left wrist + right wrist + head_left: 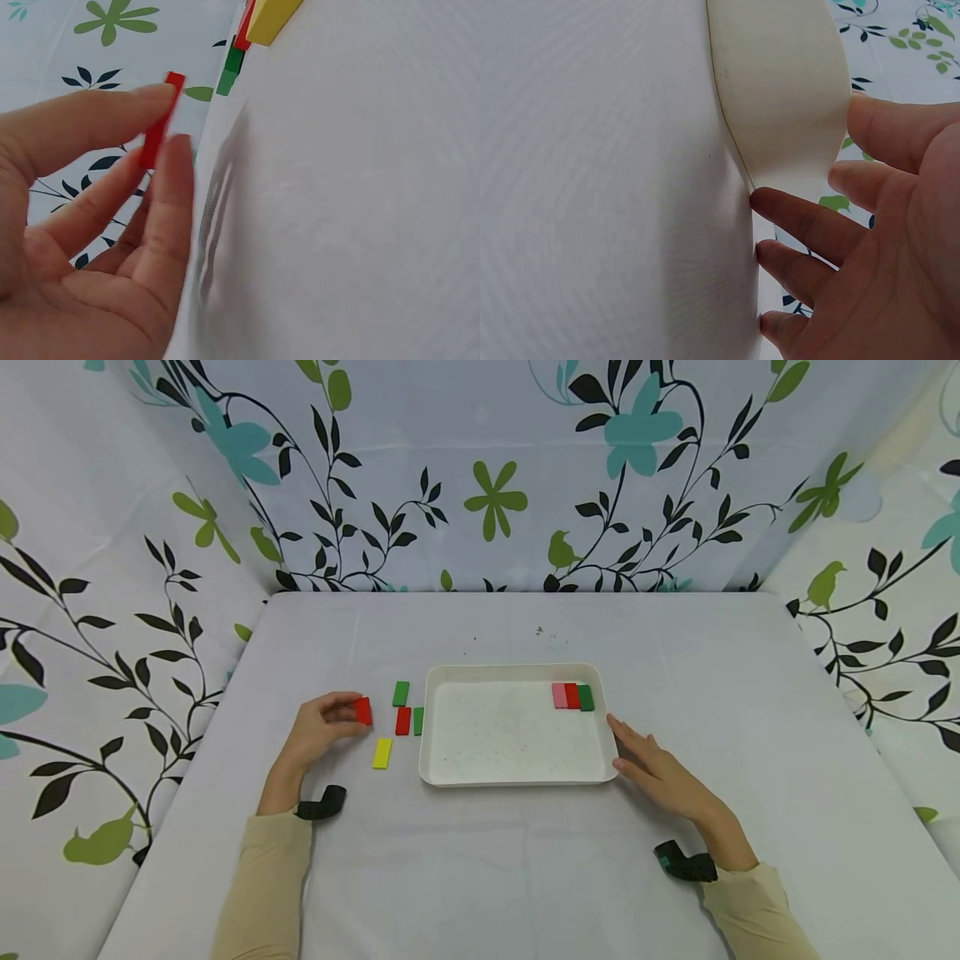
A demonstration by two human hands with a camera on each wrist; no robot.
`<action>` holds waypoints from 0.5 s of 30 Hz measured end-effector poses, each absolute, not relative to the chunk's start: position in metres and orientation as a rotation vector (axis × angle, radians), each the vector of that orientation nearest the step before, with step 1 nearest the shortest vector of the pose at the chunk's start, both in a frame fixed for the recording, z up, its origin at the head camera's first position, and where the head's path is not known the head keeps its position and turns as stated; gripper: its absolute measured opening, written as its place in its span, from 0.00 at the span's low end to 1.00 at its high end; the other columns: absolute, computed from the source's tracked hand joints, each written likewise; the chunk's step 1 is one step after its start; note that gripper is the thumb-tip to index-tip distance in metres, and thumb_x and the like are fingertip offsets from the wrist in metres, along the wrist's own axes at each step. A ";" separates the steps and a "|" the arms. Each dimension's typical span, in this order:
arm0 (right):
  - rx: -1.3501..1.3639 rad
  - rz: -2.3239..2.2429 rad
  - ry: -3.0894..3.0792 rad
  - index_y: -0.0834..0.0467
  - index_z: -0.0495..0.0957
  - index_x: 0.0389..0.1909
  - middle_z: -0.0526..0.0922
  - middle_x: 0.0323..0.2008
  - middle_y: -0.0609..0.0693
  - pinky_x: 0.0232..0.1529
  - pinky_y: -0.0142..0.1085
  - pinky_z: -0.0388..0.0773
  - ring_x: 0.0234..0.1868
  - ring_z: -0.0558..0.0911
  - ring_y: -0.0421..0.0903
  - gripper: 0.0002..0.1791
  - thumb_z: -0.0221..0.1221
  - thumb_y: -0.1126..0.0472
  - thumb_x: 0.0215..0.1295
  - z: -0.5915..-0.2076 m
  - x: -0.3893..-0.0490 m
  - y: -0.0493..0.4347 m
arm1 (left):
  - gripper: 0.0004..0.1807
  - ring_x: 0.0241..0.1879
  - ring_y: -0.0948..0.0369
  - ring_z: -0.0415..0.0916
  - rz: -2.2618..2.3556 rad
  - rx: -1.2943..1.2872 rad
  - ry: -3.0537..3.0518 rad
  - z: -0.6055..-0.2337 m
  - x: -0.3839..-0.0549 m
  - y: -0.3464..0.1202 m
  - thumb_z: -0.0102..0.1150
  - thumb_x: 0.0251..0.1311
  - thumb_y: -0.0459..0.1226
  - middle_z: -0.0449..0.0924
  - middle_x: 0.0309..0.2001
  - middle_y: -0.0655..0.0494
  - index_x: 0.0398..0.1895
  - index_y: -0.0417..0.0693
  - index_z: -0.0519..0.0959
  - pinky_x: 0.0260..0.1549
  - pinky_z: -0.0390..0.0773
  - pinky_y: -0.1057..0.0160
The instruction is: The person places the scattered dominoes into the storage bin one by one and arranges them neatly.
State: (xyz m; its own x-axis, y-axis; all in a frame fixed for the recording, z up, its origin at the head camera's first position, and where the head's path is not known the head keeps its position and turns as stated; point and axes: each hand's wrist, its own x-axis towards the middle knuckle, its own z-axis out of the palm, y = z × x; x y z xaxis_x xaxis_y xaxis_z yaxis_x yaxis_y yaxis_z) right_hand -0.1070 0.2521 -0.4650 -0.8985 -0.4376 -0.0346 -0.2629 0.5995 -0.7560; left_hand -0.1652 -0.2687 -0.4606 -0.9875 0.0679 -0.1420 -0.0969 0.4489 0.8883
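Observation:
Between thumb and fingertips my left hand (pixel 318 728) pinches a red block (pixel 163 120), held up left of the other loose blocks. Close by on the table lie a green block (pixel 401 693), another red block (pixel 403 721), a yellow block (pixel 382 753) and a second green block (pixel 418 722) at the tray's left side. My right hand (pixel 660 772) touches the right edge of the white tray (pixel 517 779) with its fingers spread. In the right wrist view, the thumb and index fingertip rest at the tray's wall (pixel 787 90).
Inside the tray's upper right corner, a pink block (pixel 559 696), a red block (pixel 573 696) and a green block (pixel 586 697) sit side by side. A white cloth covers the table (pixel 480 868). Patterned curtains (pixel 491 493) hang behind and at both sides.

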 end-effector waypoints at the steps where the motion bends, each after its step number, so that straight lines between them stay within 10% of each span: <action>1: -0.580 -1.185 2.608 0.53 0.47 0.78 0.50 0.77 0.58 0.72 0.65 0.35 0.77 0.48 0.63 0.36 0.51 0.55 0.74 -0.465 -0.107 0.252 | 0.30 0.41 0.71 0.75 1.607 -0.029 2.531 -0.460 -0.165 -0.269 0.67 0.56 0.31 0.78 0.50 0.46 0.63 0.36 0.71 0.41 0.76 0.78; 7: -0.585 -1.188 2.605 0.54 0.47 0.78 0.50 0.77 0.58 0.72 0.65 0.35 0.77 0.48 0.64 0.37 0.52 0.56 0.74 -0.465 -0.107 0.252 | 0.30 0.43 0.71 0.74 1.840 -0.011 2.456 -0.451 -0.165 -0.264 0.65 0.57 0.27 0.76 0.44 0.68 0.64 0.32 0.69 0.41 0.78 0.77; 15: -0.589 -1.180 2.609 0.56 0.48 0.77 0.50 0.76 0.60 0.71 0.66 0.36 0.76 0.49 0.65 0.36 0.51 0.56 0.74 -0.465 -0.108 0.252 | 0.30 0.45 0.66 0.74 1.993 -0.027 2.420 -0.424 -0.172 -0.240 0.67 0.57 0.29 0.76 0.48 0.66 0.63 0.33 0.70 0.43 0.78 0.78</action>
State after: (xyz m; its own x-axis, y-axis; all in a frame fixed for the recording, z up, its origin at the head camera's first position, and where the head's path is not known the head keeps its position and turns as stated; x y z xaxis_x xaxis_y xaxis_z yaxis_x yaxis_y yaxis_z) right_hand -0.1078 0.2516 -0.4650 -0.8959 -0.4431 -0.0326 -0.2681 0.5978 -0.7555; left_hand -0.1718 -0.2400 -0.4237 -0.9998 -0.0089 -0.0163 -0.0177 0.1916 0.9813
